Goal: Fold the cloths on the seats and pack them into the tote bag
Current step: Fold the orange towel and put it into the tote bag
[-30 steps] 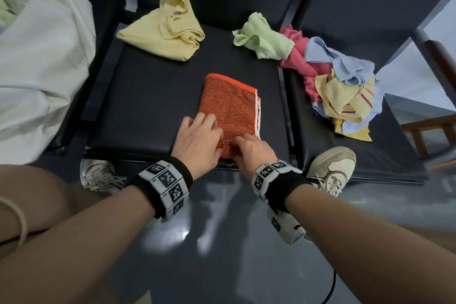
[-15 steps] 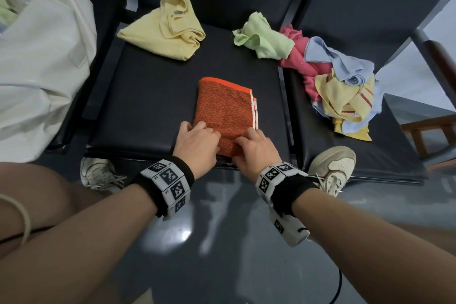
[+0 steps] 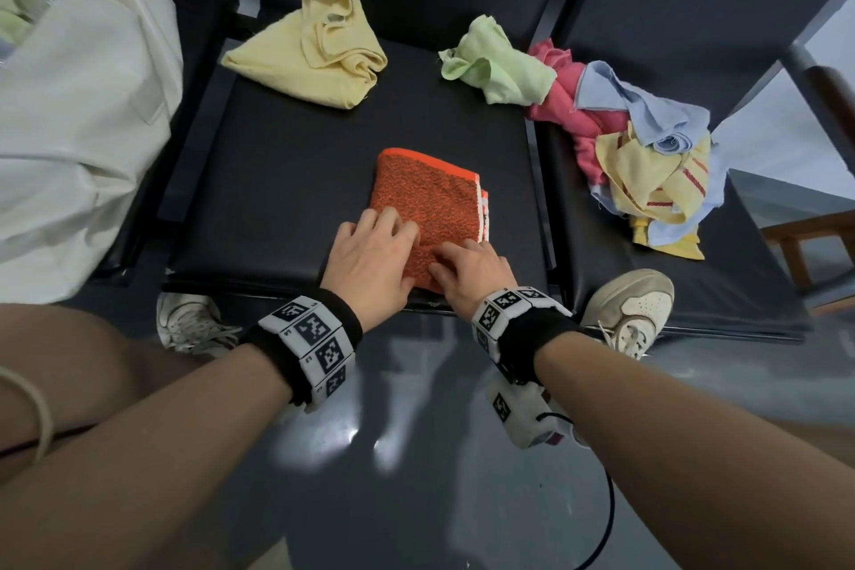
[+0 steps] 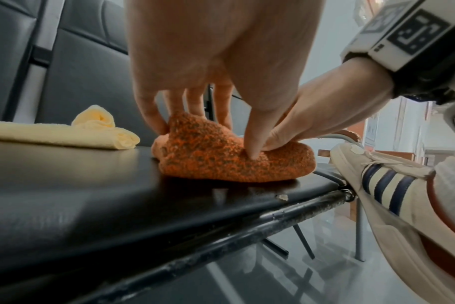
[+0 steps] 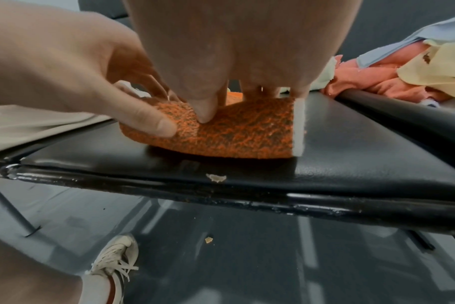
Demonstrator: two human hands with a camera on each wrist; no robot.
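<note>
Black padded seat (image 3: 287,199) bears a folded orange cloth (image 3: 425,204).

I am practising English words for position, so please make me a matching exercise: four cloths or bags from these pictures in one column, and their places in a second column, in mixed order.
Column one:
1. orange towel
2. pale yellow cloth
3. light green cloth
4. cream tote bag

Column two:
a. at the back left of the middle seat
b. on the seat left of the middle one
c. at the front of the middle seat, held by the left hand and the right hand
d. at the back right of the middle seat, beside the pink cloth

Pairs: 1-c, 2-a, 3-d, 4-b
</note>
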